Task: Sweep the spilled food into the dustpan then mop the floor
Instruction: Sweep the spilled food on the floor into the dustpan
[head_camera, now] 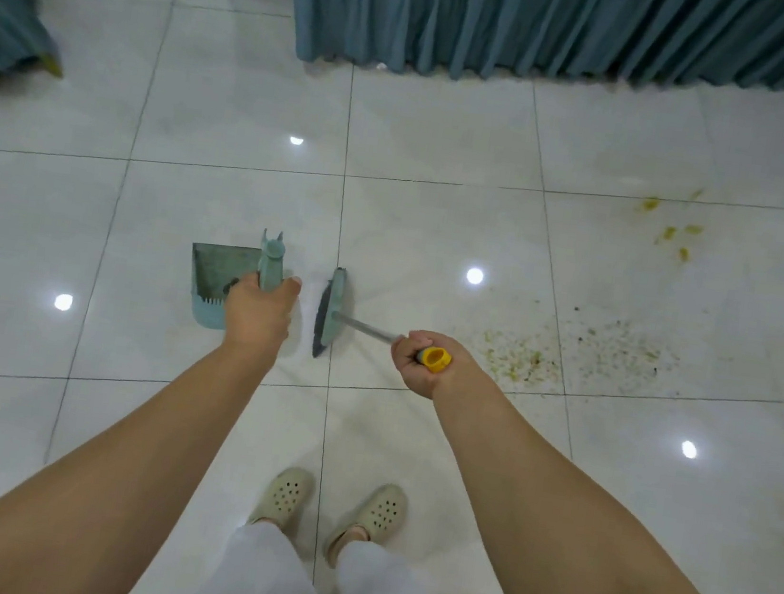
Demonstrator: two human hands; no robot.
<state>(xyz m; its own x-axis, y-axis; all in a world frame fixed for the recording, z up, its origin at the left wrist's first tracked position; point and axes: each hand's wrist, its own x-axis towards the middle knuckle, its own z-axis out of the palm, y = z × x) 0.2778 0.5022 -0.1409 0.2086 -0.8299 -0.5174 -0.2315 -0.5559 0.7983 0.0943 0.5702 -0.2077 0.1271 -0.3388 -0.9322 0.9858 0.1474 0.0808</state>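
Observation:
My left hand [259, 314] grips the upright handle of a teal dustpan [217, 281] that stands on the white tile floor ahead of me. My right hand [419, 361] grips the yellow-capped metal handle of a broom whose teal head [331, 311] with dark bristles stands just right of the dustpan. Spilled food lies to the right: a patch of greenish-yellow crumbs [519, 358], a wider scatter of fine bits [622, 349] beyond it, and a few yellow pieces [673, 231] farther off.
A table with a long teal skirt [565, 25] runs across the far side. More teal-draped furniture [4, 11] stands at the far left. My feet in beige clogs [332, 508] are on the tiles below my arms.

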